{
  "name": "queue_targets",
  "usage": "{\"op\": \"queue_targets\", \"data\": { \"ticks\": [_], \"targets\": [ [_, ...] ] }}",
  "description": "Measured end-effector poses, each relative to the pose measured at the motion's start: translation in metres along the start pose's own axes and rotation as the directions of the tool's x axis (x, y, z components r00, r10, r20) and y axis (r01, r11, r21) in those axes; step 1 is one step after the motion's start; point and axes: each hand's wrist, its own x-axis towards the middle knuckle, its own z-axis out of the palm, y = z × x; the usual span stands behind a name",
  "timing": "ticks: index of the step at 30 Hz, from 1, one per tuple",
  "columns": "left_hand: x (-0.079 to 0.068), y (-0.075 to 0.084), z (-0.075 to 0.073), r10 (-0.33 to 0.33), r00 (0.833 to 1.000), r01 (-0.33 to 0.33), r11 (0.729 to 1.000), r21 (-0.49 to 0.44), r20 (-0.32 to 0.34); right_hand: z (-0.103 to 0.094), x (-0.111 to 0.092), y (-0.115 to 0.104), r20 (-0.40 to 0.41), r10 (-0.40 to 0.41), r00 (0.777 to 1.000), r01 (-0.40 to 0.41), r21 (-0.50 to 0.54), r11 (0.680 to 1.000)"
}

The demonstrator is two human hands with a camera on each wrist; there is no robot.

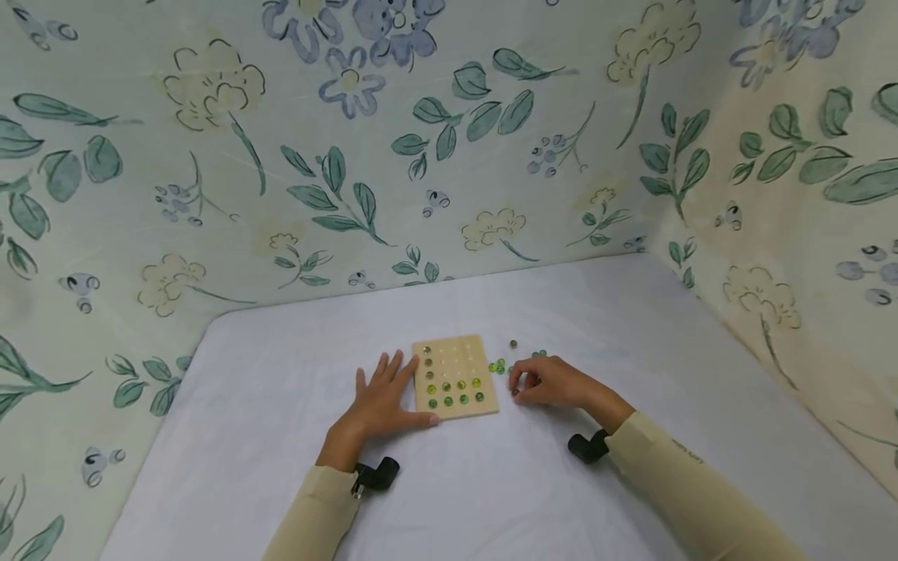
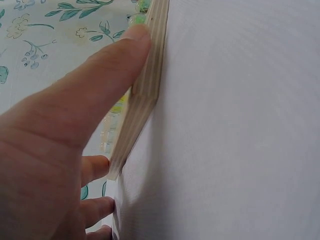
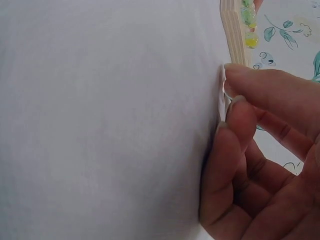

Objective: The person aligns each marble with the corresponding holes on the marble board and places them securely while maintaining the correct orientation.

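Observation:
A square wooden board (image 1: 454, 361) with rows of small hollows lies on the cloth. Green glass marbles (image 1: 449, 401) fill its nearest row, yellow-green marbles (image 1: 447, 386) the row behind, and brownish marbles (image 1: 429, 362) stand along the left column beyond. My left hand (image 1: 379, 401) is spread at the board's left side, its thumb at the near corner and a fingertip at the left edge. Right of the board, my right hand (image 1: 550, 382) pinches a small marble (image 3: 228, 91) between thumb and forefinger, low over the cloth. That marble is mostly covered by the fingertips.
Loose yellow-green marbles (image 1: 497, 366) lie between the board and the right hand. Beyond that hand are several green marbles (image 1: 539, 354) and a lone brownish marble (image 1: 514, 344). White cloth (image 1: 281, 405) covers the table, and flowered fabric (image 1: 337, 234) hangs behind it.

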Motion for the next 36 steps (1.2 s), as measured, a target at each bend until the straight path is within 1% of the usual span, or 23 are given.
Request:
{"op": "queue_targets", "data": {
  "ticks": [9,15,18,23,29,36],
  "targets": [
    [0.0007,0.0030,-0.0019,-0.009,1.000,0.009,1.000,0.008,0.007,-0.0010,-0.0017,-0.0008,-0.006,-0.034,0.999,0.034,0.010,0.999],
    [0.0011,0.0030,-0.0017,-0.008,1.000,0.008,1.000,0.005,0.008,-0.0002,-0.0043,-0.0015,-0.014,-0.040,0.999,0.040,0.030,0.999],
    [0.0012,0.0026,-0.0008,-0.017,1.000,0.017,1.000,0.012,0.016,-0.0002,-0.0055,-0.0023,-0.018,-0.059,0.998,0.059,0.033,0.998],
    [0.0005,0.0019,-0.0021,-0.016,1.000,0.016,1.000,0.012,0.004,-0.0006,-0.0049,-0.0028,-0.028,-0.088,0.996,0.089,0.035,0.995],
    [-0.0015,0.0018,-0.0038,-0.011,1.000,0.011,1.000,0.005,0.007,-0.0003,-0.0021,-0.0015,-0.011,-0.078,0.997,0.078,0.049,0.996],
    [0.0002,0.0004,-0.0024,-0.009,1.000,0.009,1.000,0.012,-0.001,-0.0013,0.0002,-0.0010,-0.003,-0.072,0.997,0.072,0.065,0.995]
  ]
}}
